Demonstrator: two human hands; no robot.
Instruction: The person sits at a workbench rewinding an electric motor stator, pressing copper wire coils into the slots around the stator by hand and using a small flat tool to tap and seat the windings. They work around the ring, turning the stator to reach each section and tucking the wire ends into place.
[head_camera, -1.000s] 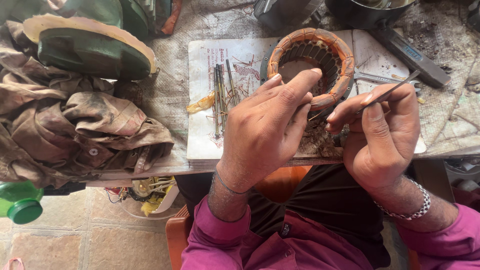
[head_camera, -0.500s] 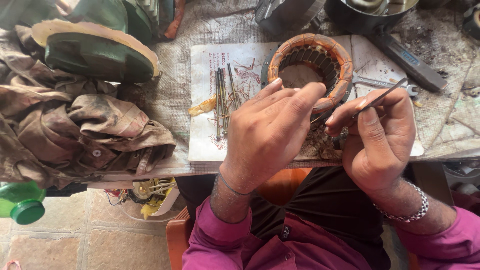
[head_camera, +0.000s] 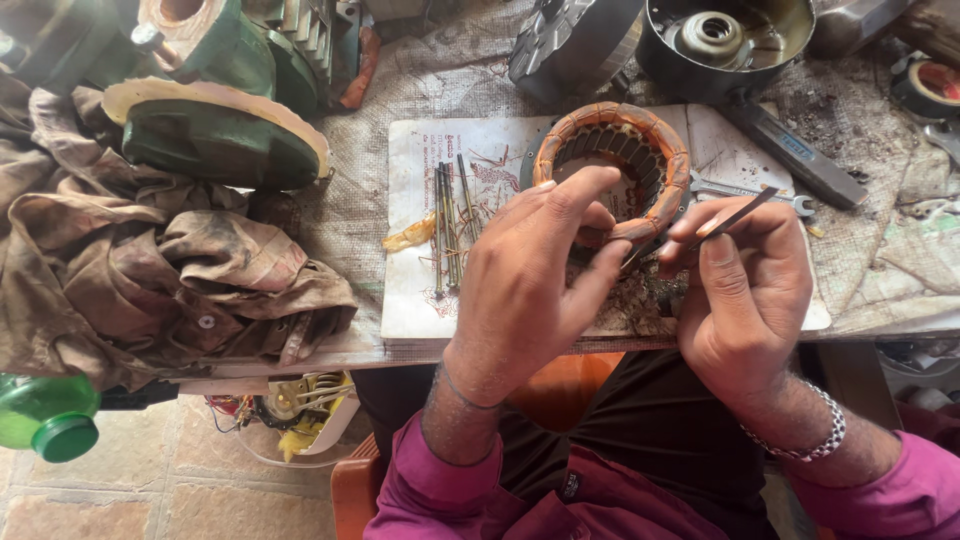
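Nearest, at the bench edge, the left hand (head_camera: 530, 290) has shifted since a second ago: its fingers now curl over the near rim of the round motor winding (head_camera: 612, 165), gripping it. The right hand (head_camera: 745, 290) still pinches a thin flat blade (head_camera: 735, 213), tip angled toward the ring's right side. The ring lies on a worn booklet (head_camera: 425, 260), beside loose rods (head_camera: 445, 225). Room is tight: a spanner (head_camera: 745, 190) just right, dirty rags (head_camera: 160, 270) left, green motor covers (head_camera: 215, 140) and a metal housing (head_camera: 725, 40) beyond.
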